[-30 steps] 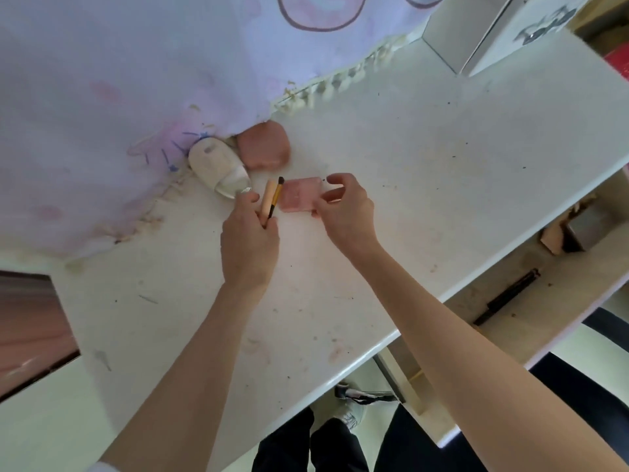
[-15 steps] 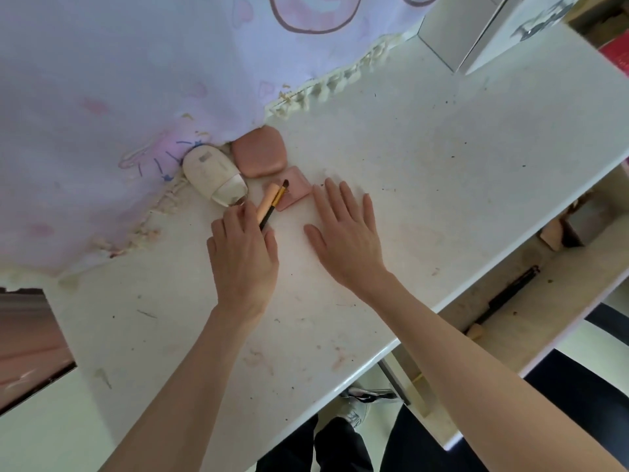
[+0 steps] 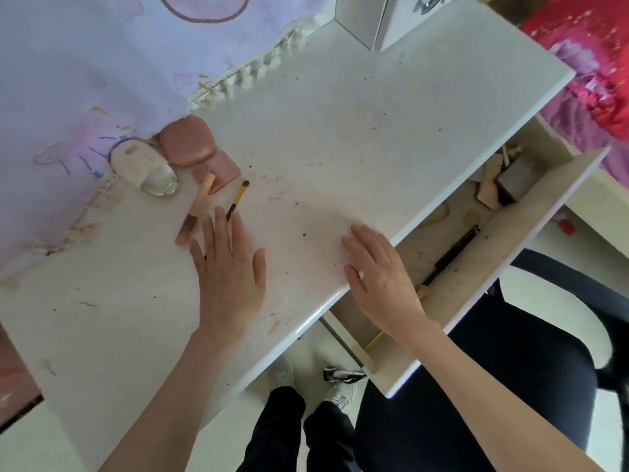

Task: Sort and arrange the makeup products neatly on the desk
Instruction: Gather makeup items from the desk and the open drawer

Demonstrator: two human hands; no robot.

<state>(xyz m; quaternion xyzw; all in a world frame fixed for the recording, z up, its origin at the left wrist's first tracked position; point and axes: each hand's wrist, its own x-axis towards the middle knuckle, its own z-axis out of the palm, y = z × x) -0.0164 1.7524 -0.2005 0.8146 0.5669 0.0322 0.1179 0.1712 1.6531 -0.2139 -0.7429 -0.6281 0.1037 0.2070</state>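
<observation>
On the desk: cluster: makeup sits at the far left of the desk (image 3: 374,137), against the lilac cloth (image 3: 85,63).
Compact: rounded pink compact (image 3: 186,141) lies flat, touching the cloth edge; looks rigid and light, likely hinged, so best lifted by its two long sides.
Bottle: pale bottle (image 3: 144,166) with a clear cap lies on its side just left of the compact; I'd guess smooth and prone to roll, so grip round the body, not the cap.
Palette: small pink palette (image 3: 223,166) lies flat, near side of the compact; thin, best pinched at the edges.
Tube: slim peach tube (image 3: 198,207) rests with its far tip on the palette; light, would roll.
Brush: thin brush (image 3: 238,201) lies just right of the tube, its near end under the fingers; take it mid-handle, sparing the bristles.
Left hand: left hand (image 3: 229,270) lies flat, fingers straight and spread, gripping nothing.
Right hand: right hand (image 3: 381,277) is flat on the desk's near edge, fingers relaxed, holding nothing.
Drawer: open drawer (image 3: 531,212) at right holds a dark pencil (image 3: 452,253) and clutter.
</observation>
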